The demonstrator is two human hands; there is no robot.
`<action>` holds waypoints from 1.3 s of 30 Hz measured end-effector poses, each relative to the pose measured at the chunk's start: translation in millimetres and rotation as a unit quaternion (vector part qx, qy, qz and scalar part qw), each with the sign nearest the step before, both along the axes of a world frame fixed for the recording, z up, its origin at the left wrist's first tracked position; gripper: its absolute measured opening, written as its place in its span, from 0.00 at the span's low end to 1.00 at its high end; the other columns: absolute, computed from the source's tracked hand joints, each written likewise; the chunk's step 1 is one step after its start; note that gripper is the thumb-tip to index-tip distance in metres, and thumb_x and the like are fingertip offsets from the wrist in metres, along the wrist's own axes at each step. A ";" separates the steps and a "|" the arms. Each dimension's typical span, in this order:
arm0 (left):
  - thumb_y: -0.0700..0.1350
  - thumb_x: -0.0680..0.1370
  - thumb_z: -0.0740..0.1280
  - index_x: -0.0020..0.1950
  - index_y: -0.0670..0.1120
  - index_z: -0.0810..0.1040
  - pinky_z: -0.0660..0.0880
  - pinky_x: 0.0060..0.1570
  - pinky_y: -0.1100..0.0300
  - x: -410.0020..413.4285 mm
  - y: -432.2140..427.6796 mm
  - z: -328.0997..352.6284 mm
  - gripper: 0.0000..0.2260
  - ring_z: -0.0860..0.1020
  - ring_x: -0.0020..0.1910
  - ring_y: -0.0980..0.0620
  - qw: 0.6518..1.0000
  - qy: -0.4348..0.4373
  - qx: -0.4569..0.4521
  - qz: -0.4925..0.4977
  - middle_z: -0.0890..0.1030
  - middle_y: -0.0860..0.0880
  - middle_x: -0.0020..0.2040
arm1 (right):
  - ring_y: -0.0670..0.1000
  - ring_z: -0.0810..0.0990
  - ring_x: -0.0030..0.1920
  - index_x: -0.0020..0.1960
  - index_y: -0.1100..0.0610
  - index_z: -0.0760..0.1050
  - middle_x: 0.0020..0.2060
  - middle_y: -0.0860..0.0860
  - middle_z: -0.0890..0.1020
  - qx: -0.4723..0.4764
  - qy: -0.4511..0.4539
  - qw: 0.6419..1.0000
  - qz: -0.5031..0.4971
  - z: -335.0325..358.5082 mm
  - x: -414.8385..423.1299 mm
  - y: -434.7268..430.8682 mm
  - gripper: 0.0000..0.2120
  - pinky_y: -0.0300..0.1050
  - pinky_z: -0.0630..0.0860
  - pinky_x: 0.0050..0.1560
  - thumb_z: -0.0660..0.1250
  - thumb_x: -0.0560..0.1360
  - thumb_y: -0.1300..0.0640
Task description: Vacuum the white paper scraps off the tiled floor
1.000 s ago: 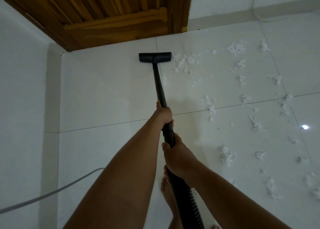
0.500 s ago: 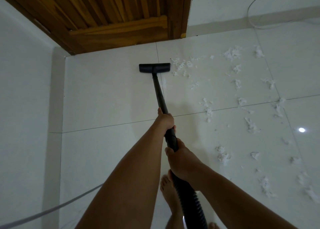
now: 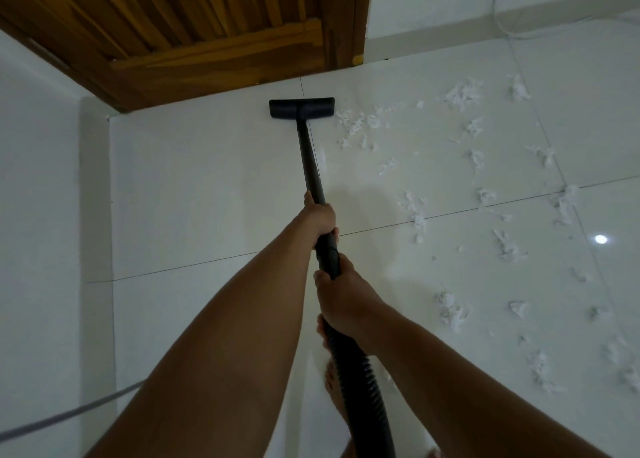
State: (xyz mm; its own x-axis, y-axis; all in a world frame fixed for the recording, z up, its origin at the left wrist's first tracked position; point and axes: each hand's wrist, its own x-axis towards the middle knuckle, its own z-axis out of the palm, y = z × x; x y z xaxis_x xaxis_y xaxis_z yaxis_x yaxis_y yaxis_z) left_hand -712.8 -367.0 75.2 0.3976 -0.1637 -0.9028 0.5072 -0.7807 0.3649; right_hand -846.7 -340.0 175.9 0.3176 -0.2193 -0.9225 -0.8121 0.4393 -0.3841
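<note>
A black vacuum wand (image 3: 310, 159) runs away from me to its flat black floor head (image 3: 301, 108), which rests on the white tiled floor (image 3: 207, 187) close to the door. My left hand (image 3: 320, 215) grips the wand higher up. My right hand (image 3: 341, 298) holds it lower, where the ribbed black hose (image 3: 360, 385) begins. White paper scraps (image 3: 356, 126) lie just right of the head, and several more clumps (image 3: 450, 308) are scattered across the tiles to the right.
A wooden door (image 3: 194, 31) and its frame stand at the far edge. A white wall (image 3: 38, 215) runs along the left. A grey cable (image 3: 62, 416) crosses the lower left, and a thin white cord (image 3: 502, 17) curls at the top right. My bare foot (image 3: 334, 388) shows beneath the hose.
The floor head was drawn back toward me and has been pushed forward again toward the door. Both hands keep their grip on the wand.
</note>
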 end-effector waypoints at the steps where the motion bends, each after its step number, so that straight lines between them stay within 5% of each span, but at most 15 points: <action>1: 0.48 0.87 0.55 0.83 0.61 0.46 0.78 0.36 0.58 3.3 -1.5 -0.1 0.27 0.73 0.31 0.53 1.000 -0.002 0.001 -0.001 0.75 0.44 0.40 | 0.49 0.78 0.26 0.77 0.41 0.59 0.47 0.58 0.80 0.000 -0.002 1.000 -0.002 -1.0 3.5 -0.8 0.21 0.42 0.77 0.27 0.56 0.85 0.49; 8: 0.47 0.87 0.54 0.83 0.60 0.44 0.77 0.33 0.59 14.9 -8.8 0.2 0.28 0.73 0.31 0.53 1.000 -0.011 0.002 -0.022 0.74 0.44 0.39 | 0.50 0.78 0.28 0.78 0.42 0.58 0.47 0.58 0.79 0.001 -0.003 1.000 -0.004 -3.8 16.6 -7.3 0.22 0.46 0.80 0.33 0.56 0.85 0.49; 12: 0.48 0.87 0.55 0.83 0.62 0.44 0.77 0.35 0.59 7.3 -9.1 4.8 0.28 0.72 0.32 0.53 1.000 -0.001 0.002 -0.003 0.74 0.44 0.41 | 0.49 0.78 0.27 0.78 0.42 0.59 0.47 0.58 0.79 0.002 -0.001 1.000 -0.006 3.6 9.2 -8.2 0.21 0.43 0.77 0.28 0.56 0.85 0.50; 17: 0.48 0.87 0.55 0.83 0.63 0.43 0.80 0.48 0.55 -12.9 2.5 13.9 0.29 0.72 0.33 0.53 1.000 0.008 0.002 -0.003 0.74 0.44 0.40 | 0.50 0.78 0.28 0.79 0.41 0.58 0.46 0.58 0.79 -0.003 0.005 1.000 0.000 17.5 -10.2 2.8 0.23 0.41 0.77 0.26 0.56 0.85 0.50; 22: 0.48 0.87 0.55 0.83 0.61 0.43 0.77 0.33 0.59 -30.2 15.4 22.7 0.29 0.73 0.32 0.53 1.000 0.015 0.002 -0.006 0.74 0.44 0.41 | 0.49 0.78 0.28 0.79 0.42 0.57 0.46 0.58 0.80 -0.016 0.009 1.000 0.017 25.6 -25.7 13.8 0.23 0.40 0.76 0.25 0.56 0.86 0.49; 28: 0.48 0.87 0.55 0.83 0.63 0.43 0.78 0.36 0.59 -42.2 21.2 23.9 0.29 0.73 0.33 0.53 0.999 0.031 0.008 0.014 0.74 0.43 0.42 | 0.48 0.78 0.29 0.80 0.44 0.56 0.50 0.58 0.80 -0.037 0.008 0.998 0.047 32.7 -37.8 17.5 0.23 0.32 0.70 0.18 0.55 0.86 0.49; 39: 0.47 0.87 0.55 0.82 0.64 0.43 0.78 0.44 0.58 -10.9 -11.6 2.9 0.29 0.73 0.33 0.53 1.000 0.014 -0.001 0.020 0.75 0.42 0.43 | 0.51 0.78 0.27 0.77 0.41 0.60 0.42 0.57 0.79 0.012 0.010 1.000 -0.016 10.7 -7.8 -8.3 0.21 0.45 0.79 0.31 0.56 0.85 0.49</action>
